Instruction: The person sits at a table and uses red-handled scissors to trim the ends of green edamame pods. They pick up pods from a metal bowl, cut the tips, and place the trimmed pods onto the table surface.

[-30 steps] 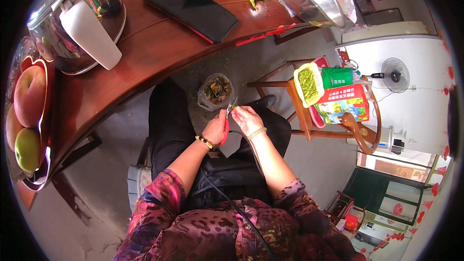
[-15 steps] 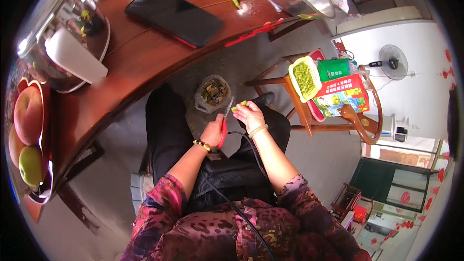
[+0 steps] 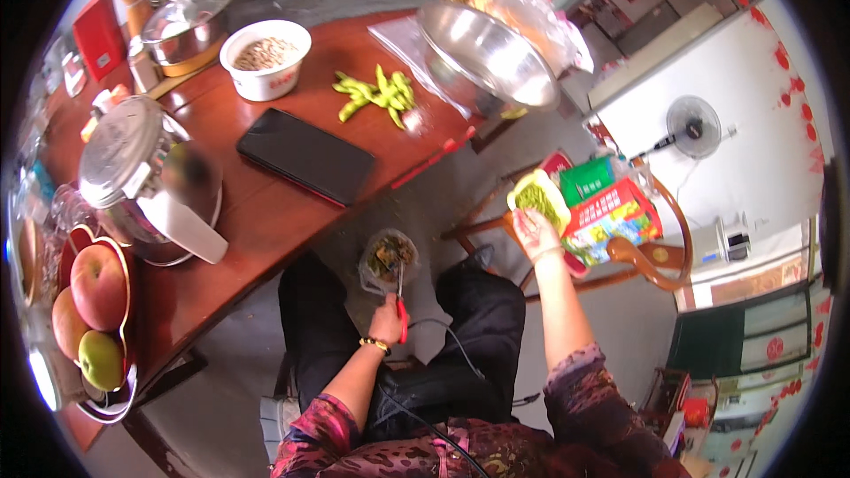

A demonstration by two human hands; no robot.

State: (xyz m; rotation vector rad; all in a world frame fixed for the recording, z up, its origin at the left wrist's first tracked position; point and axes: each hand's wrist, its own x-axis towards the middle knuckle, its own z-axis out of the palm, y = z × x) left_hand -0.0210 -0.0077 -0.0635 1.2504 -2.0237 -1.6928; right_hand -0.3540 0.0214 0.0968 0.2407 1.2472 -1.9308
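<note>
My left hand (image 3: pixel 386 322) is closed round the red handles of a pair of scissors (image 3: pixel 403 308), whose blades point away over my lap toward a clear plastic bag (image 3: pixel 365 276) of plant scraps on the floor. At the right, my right hand (image 3: pixel 537 234) reaches to the near edge of a pale yellow basket (image 3: pixel 540 182) filled with green soybean pods. Its fingers look loosely spread, palm up, and I make out no pod in them. More whole green pods (image 3: pixel 390 96) lie in a small heap on the table.
The basket sits on a wooden chair (image 3: pixel 668 257) beside a green packet (image 3: pixel 586 179) and a red box (image 3: pixel 613 212). On the table (image 3: pixel 257 239) are a black phone (image 3: pixel 305 156), a white tub (image 3: pixel 266 57), a steel basin (image 3: pixel 487 53), a kettle (image 3: pixel 133 159) and fruit (image 3: pixel 97 274).
My right hand has swung right from beside the scissors to the basket, and the pod piece it held no longer shows. The scissors stay in my left hand. The view has shifted, showing more table.
</note>
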